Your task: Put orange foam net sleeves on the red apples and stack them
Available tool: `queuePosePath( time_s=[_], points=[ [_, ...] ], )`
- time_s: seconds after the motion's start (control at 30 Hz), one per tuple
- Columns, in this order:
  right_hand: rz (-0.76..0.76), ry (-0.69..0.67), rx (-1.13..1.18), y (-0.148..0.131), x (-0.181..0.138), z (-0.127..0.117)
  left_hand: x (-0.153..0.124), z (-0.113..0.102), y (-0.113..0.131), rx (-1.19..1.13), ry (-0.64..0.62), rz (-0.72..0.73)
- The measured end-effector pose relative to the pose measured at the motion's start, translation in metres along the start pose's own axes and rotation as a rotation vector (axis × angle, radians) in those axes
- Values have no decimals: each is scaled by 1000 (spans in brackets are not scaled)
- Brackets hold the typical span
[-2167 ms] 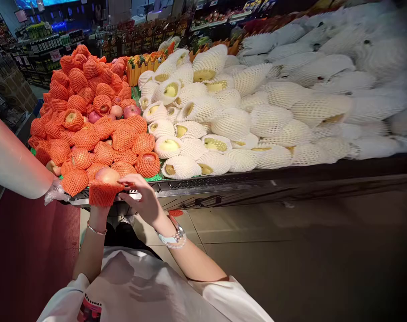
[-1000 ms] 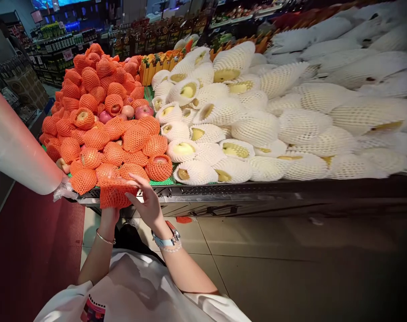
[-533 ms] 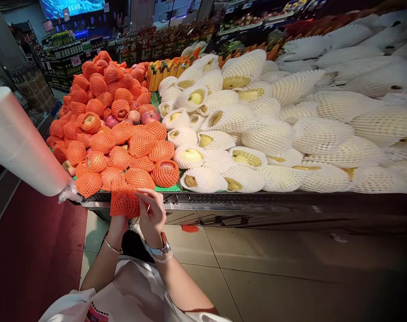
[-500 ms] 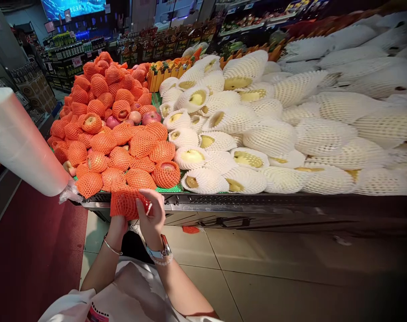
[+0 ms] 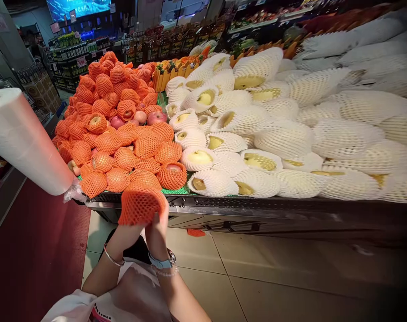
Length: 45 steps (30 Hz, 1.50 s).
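Observation:
An orange foam net sleeve (image 5: 141, 206) is raised between my two hands in front of the display's edge, with its mesh stretched wide. My left hand (image 5: 128, 236) goes up under the sleeve, which covers its fingers. On the sleeve's right side, my right hand (image 5: 159, 226) grips the edge with its thumb against the mesh. Whether a fruit is inside cannot be seen. Just beyond lie apples in the same orange nets (image 5: 118, 180), heaped toward the back. A few bare red apples (image 5: 157, 118) show among them.
Fruit in white foam nets (image 5: 213, 182) fills the display to the right. A roll of clear plastic bags (image 5: 25, 138) leans in at the left. The metal display edge (image 5: 216, 209) runs in front of me. An orange net scrap (image 5: 195, 232) lies on the tiled floor.
The net sleeve has tilted and spread wider. My right hand has closed in on its side, where its fingers were raised and curled before. The view has shifted slightly left.

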State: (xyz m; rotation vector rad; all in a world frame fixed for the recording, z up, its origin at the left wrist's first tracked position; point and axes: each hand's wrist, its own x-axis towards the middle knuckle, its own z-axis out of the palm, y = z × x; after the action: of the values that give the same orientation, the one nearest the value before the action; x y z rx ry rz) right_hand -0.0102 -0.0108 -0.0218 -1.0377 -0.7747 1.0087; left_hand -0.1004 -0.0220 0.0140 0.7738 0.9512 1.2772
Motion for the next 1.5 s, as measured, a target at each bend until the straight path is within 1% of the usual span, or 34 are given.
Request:
queuePosePath(
  time_s=[0.07,0.13,0.17,0.2,0.27,0.33,0.4,0.43,0.47,0.5,0.57,0.6,0.63,0.73,0.77,0.83,0.9,1.0,1.07,1.13,1.23,1.3,1.33,1.43,1.47,1.5],
  points=[
    [14,49,21,-1,1,-5,-9,3,11,222,-153,31],
    [28,77,14,-1,1,-13,-14,5,23,455,-341,107],
    [34,88,10,-2,1,-16,-16,5,29,528,-418,140],
    [43,100,10,-2,1,-19,-18,4,36,553,-475,152],
    [77,127,34,-6,2,-21,-21,3,51,508,-570,113],
    [93,169,81,-12,4,-19,-24,-2,66,373,-633,20],
    [46,201,99,-21,7,-14,-25,-9,77,228,-682,-99],
    [4,208,91,-25,9,-13,-25,-13,80,163,-663,-129],
    [-39,208,76,-28,10,-11,-23,-16,79,101,-596,-127],
    [-78,206,60,-31,11,-11,-20,-20,76,37,-477,-89],
    [-148,206,29,-36,10,-11,-12,-21,63,-101,-173,19],
    [-183,195,9,-38,8,-11,-7,-20,55,-161,-76,34],
    [-218,166,-20,-39,7,-12,-4,-17,46,-206,-49,7],
    [-296,-10,-164,-43,1,-11,-1,-4,25,-284,-138,-137],
    [-298,-66,-215,-44,-1,-11,-1,0,21,-304,-140,-168],
    [-280,-130,-287,-46,-2,-9,-3,5,17,-334,-92,-201],
    [-272,-141,-296,-46,-2,-9,-4,5,17,-361,-61,-231],
    [-293,-139,-268,-46,-1,-9,-1,4,16,-423,-72,-290],
    [-294,-124,-272,-46,0,-10,2,5,15,-461,-88,-333],
    [-277,-86,-268,-46,1,-10,3,8,11,-479,-77,-328],
    [-257,34,-175,-48,6,-9,2,13,7,-468,-20,-238],
    [-215,66,-80,-48,9,-7,0,15,6,-403,38,-117],
    [-166,28,-36,-47,8,-7,-1,15,5,-342,79,-34],
    [22,-158,63,-37,1,-5,-4,12,6,-118,195,218],
    [63,-185,74,-31,-3,-5,-4,10,7,-63,205,271],
    [88,-182,71,-25,-8,-4,-5,8,8,-27,197,303]
  ],
)
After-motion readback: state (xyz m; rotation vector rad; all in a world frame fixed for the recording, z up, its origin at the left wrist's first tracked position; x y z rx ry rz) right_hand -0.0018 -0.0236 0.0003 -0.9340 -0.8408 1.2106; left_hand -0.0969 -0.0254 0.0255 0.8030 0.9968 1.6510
